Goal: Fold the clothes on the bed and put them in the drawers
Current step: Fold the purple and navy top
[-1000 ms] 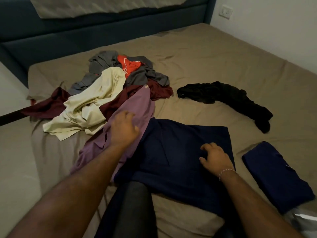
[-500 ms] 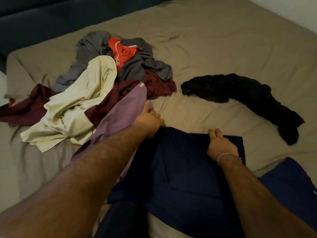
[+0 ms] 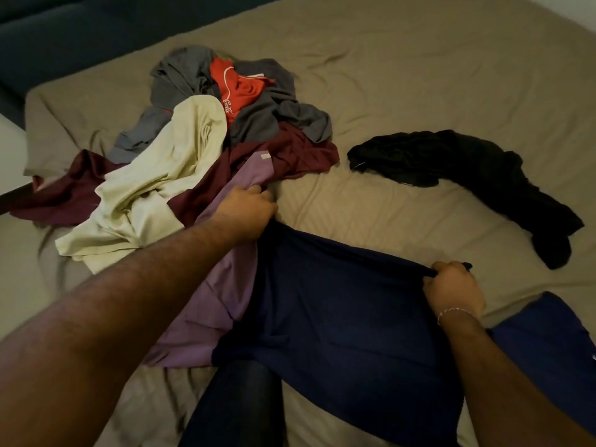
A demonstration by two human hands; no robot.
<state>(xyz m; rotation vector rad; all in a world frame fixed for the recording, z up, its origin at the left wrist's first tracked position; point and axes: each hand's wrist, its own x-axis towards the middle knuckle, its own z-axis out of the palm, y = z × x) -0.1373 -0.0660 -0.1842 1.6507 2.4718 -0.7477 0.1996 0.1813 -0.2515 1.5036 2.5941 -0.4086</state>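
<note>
Navy garment (image 3: 338, 317) lies spread on the bed (image 3: 451, 91) right in front of me, near edge hanging toward my knee. My right hand (image 3: 453, 290) is curled round its far right corner, cloth bunched in the fist. My left hand (image 3: 248, 208) grips at the far left corner, tho it's dim there & I can't tell if I've got navy only or some of the purple shirt (image 3: 225, 279) w/ it. Mid-fold, I'd say: next move is to bring the far edge toward me, both corners level, w/o dragging the purple one along. Folded navy piece (image 3: 545, 343) sits just right of it. Unfolded pile (image 3: 193, 162) is beyond my left hand, black garment (image 3: 483, 169) apart at right. Plenty left; drawers not in view.
</note>
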